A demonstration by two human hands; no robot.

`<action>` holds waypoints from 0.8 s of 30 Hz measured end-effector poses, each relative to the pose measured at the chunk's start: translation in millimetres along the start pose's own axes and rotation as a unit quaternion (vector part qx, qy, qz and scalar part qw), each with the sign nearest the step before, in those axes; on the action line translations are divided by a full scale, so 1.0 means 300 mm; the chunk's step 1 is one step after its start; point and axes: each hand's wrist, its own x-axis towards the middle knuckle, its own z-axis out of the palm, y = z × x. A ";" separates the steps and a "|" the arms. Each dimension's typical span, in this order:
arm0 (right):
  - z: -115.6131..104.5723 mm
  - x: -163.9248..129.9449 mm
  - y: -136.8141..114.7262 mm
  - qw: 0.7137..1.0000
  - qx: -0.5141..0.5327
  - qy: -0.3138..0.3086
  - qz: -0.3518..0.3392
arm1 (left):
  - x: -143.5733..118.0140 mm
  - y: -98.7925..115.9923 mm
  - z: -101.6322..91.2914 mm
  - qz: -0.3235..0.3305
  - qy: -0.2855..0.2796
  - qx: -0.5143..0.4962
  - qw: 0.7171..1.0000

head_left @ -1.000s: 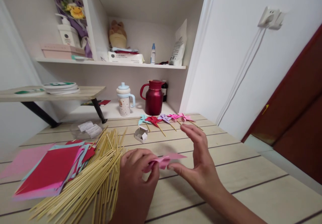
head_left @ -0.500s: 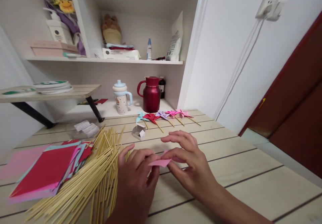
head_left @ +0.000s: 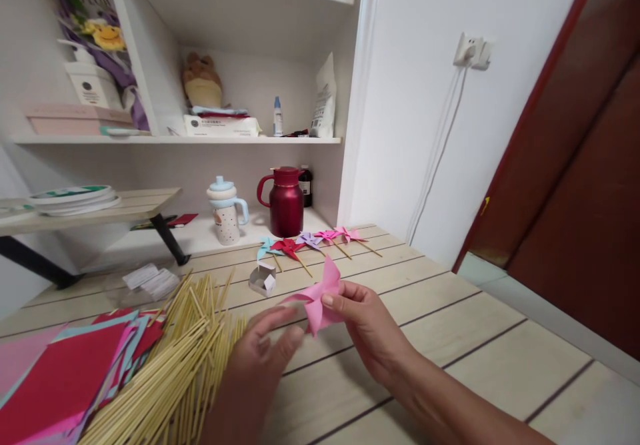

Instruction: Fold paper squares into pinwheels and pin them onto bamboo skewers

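While right hand pinches folded pink paper pinwheel w/ pointed flaps; left hand half-open, empty, beside thin bamboo sticks.

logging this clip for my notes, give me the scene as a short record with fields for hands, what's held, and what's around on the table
right hand: right hand pinches the pink folded paper pinwheel, lifted above the table
left hand: left hand open, fingertips at the pinwheel's lower edge; contact unclear
near left hand: pile of thin bamboo sticks
far left: stack of red, pink and blue paper squares
behind: row of five finished paper pinwheels on sticks; small white open cardboard box
surface: pale wooden plank table
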 end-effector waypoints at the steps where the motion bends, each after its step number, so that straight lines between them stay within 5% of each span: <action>1: 0.003 -0.002 0.004 1.000 0.000 -0.004 0.003 | -0.001 -0.002 0.005 -0.014 -0.034 -0.010 0.999; 4: 0.014 -0.013 0.014 1.000 0.000 -0.023 0.012 | -0.005 -0.023 0.020 -0.025 -0.054 -0.036 0.998; 14: 0.036 -0.037 0.034 0.998 0.001 -0.050 0.027 | -0.001 -0.032 0.052 -0.034 0.034 -0.206 0.977; 24: 0.042 -0.048 0.037 0.997 0.023 -0.048 0.053 | -0.028 -0.002 0.042 -0.079 0.046 -0.088 0.992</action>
